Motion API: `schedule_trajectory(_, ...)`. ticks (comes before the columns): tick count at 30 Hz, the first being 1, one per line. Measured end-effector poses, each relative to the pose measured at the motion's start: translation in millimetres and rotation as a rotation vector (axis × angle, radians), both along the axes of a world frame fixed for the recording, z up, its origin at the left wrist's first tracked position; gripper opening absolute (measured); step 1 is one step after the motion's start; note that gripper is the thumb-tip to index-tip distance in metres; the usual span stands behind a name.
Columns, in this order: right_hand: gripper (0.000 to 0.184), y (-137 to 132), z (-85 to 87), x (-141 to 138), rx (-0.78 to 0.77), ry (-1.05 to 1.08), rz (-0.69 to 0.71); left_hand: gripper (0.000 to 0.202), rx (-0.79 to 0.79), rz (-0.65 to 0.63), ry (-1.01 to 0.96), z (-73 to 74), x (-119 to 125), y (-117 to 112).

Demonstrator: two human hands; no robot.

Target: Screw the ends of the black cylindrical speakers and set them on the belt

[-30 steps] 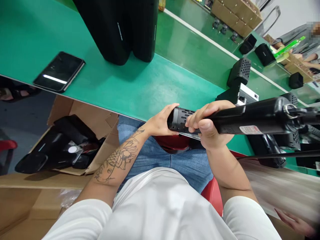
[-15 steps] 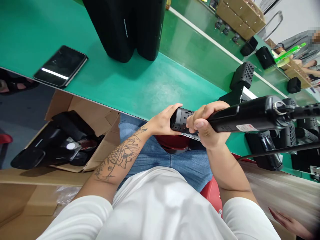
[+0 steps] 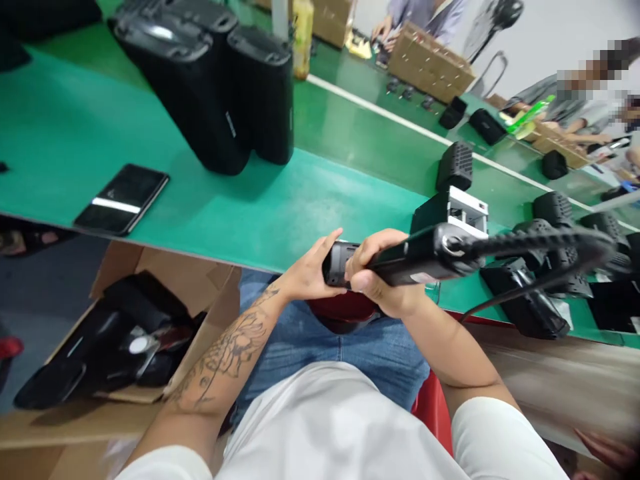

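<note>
My left hand (image 3: 309, 272) is wrapped round one end of a black plastic housing (image 3: 339, 260) with slots in its side, at the table's front edge. My right hand (image 3: 395, 297) grips a black corded electric screwdriver (image 3: 417, 257), whose cable loops off to the right. The screwdriver's tip is hidden behind the right fingers, close to the housing, so I cannot tell whether it touches. Just beyond the right hand stands a black box with a white open frame (image 3: 467, 212).
Two tall black casings (image 3: 200, 107) stand at the back left, and a phone (image 3: 123, 200) lies near the edge. Black perforated parts (image 3: 553, 210) crowd the right side. An open carton (image 3: 210, 293) with black parts sits below left. People work across the line.
The camera view has tilted up, showing more of the far side. The screwdriver's cable end has swung left in view, and both hands still hold their things.
</note>
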State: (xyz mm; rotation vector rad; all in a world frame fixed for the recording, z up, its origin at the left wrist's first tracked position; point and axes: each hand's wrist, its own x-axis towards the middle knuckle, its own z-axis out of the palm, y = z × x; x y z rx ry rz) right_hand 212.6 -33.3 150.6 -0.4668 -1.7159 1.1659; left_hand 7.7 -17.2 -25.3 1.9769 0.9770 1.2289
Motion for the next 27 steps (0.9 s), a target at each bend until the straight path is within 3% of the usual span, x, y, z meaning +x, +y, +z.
schedule_trajectory(5,0.036,-10.9,45.6,58.9,0.167,0.332,0.035,0.112,-0.004,0.224,0.012,-2.7,-31.2,-11.3)
schedule_trajectory(8,0.031,-5.2,53.7,103.4,0.149,0.465,0.004,0.115,-0.07,0.417,-0.027,7.6,-43.7,18.9)
schedule_trajectory(11,0.031,9.2,37.4,126.5,0.037,0.523,-0.095,0.117,-0.075,0.575,-0.124,39.7,-26.0,97.5)
schedule_trajectory(16,0.034,19.3,-8.6,122.1,-0.157,0.49,-0.226,0.109,-0.231,0.842,-0.221,113.0,61.5,265.7)
schedule_trajectory(18,0.037,14.2,-23.7,119.4,-0.231,0.478,-0.278,0.105,-0.256,0.876,-0.207,130.4,93.5,315.4)
schedule_trajectory(20,0.038,5.9,-35.4,122.5,-0.29,0.466,-0.34,0.104,-0.285,0.895,-0.173,135.4,114.3,347.7)
schedule_trajectory(23,0.04,-6.6,-50.0,139.8,-0.335,0.42,-0.43,0.11,-0.335,0.916,-0.108,126.3,123.4,363.4)
schedule_trajectory(25,0.042,-11.9,-59.7,155.8,-0.355,0.391,-0.467,0.118,-0.34,0.914,-0.064,118.7,114.1,353.7)
schedule_trajectory(27,0.044,-14.1,-68.7,170.3,-0.39,0.387,-0.502,0.12,-0.256,0.902,0.009,117.9,89.5,330.4)
